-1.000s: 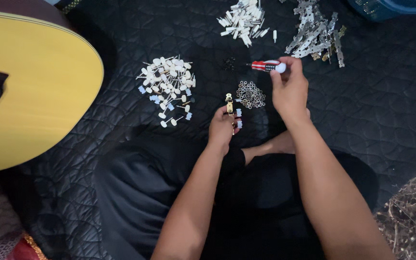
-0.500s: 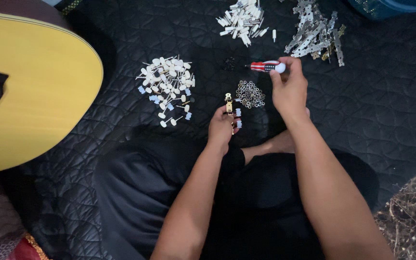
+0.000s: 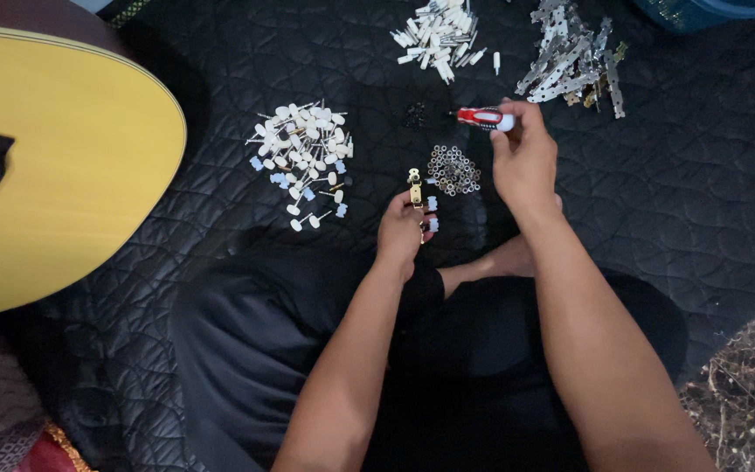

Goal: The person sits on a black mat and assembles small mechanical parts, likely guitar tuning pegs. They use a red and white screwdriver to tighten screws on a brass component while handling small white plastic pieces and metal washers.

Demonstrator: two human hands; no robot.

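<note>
My left hand (image 3: 402,229) grips a small brass tuner strip with white buttons (image 3: 418,194), held upright above my lap. Reaching forward, my right hand (image 3: 524,162) holds a red-handled screwdriver (image 3: 481,117) lying sideways over the black quilted mat (image 3: 709,175). Between the two hands sits a little heap of small metal washers (image 3: 453,169). A tiny cluster of dark screws (image 3: 414,111) lies just left of the screwdriver tip.
A yellow acoustic guitar body (image 3: 54,183) fills the left side. Left of centre lies a pile of white-knobbed tuner pegs (image 3: 304,153). More white parts (image 3: 439,33) and several metal plates (image 3: 571,63) lie at the top. My crossed legs in black (image 3: 290,350) are below.
My right hand has shifted very slightly with the screwdriver. My left hand stays put with the tuner strip.
</note>
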